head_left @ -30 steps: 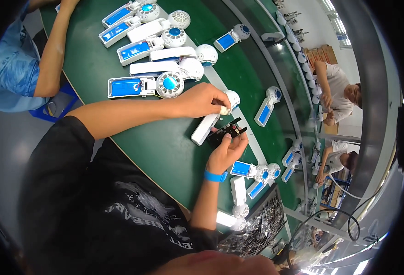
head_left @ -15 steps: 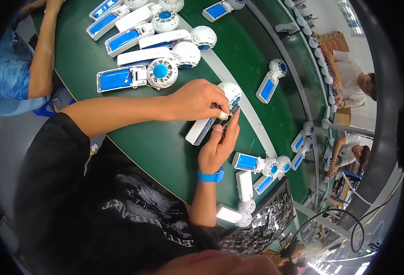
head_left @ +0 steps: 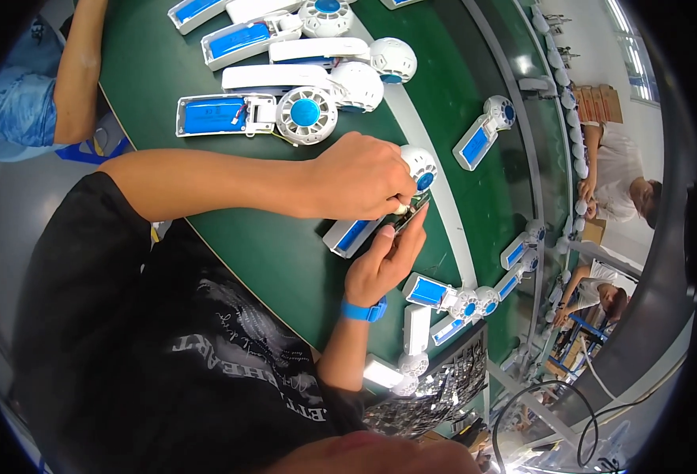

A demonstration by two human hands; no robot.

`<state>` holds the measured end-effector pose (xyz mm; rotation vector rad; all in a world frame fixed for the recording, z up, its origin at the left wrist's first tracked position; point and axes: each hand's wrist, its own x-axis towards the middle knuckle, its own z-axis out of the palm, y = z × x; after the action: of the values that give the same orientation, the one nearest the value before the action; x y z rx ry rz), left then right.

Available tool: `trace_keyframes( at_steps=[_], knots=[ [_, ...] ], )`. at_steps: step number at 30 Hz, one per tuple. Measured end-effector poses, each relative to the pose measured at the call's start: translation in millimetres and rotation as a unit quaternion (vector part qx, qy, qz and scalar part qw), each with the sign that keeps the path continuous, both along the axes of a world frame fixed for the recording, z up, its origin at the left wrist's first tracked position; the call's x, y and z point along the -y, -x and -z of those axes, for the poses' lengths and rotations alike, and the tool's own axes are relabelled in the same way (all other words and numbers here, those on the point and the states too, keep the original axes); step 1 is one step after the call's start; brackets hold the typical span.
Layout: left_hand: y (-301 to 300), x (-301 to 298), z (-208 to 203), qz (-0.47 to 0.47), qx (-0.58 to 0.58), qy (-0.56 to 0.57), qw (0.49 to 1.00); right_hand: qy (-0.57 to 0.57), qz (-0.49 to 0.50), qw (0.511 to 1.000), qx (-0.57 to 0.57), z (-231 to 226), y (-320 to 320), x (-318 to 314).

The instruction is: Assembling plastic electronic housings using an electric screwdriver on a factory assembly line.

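Observation:
My left hand (head_left: 362, 178) reaches in from the left with its fingers pinched together. A white cover shows on one fingertip. Whatever those fingers hold is too small to make out; they meet the small dark circuit board (head_left: 413, 215). That board sits between the thumb and fingers of my right hand (head_left: 388, 259), which wears a blue wristband (head_left: 364, 310). Beneath my hands lies a white device with a long open handle (head_left: 354, 235) showing a blue insert. Its round slotted head (head_left: 419, 167) pokes out beyond my left fingers. My hands hide the joint between them.
Several similar white devices (head_left: 306, 115) lie at the upper left, others (head_left: 431, 291) at the right. A dark tray of small shiny parts (head_left: 443, 387) stands at lower right. A green belt (head_left: 490, 189) curves past; a co-worker's arm (head_left: 84, 75) is at upper left.
The whole view has shifted slightly, so the table's things sit in new places. My left hand stays pinched at the board, its back turned a little more over it.

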<state>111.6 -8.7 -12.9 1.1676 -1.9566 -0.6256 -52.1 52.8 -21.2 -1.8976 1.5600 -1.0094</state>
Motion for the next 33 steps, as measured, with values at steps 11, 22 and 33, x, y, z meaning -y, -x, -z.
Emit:
trace_keyframes(
  at_steps=[11, 22, 33],
  knots=[
    [-5, 4, 5, 0.03, 0.03, 0.046, 0.998, 0.005, -0.056, 0.998, -0.027, -6, 9, 2],
    [12, 32, -22, 0.044, 0.106, 0.16, 0.98, -0.125, -0.051, 0.968, 0.211, 3, 33, 5],
    [-10, 207, -82, 0.108, 0.311, 0.101, 0.939, 0.162, 0.122, 0.968, 0.146, 23, 34, 13]
  ],
)
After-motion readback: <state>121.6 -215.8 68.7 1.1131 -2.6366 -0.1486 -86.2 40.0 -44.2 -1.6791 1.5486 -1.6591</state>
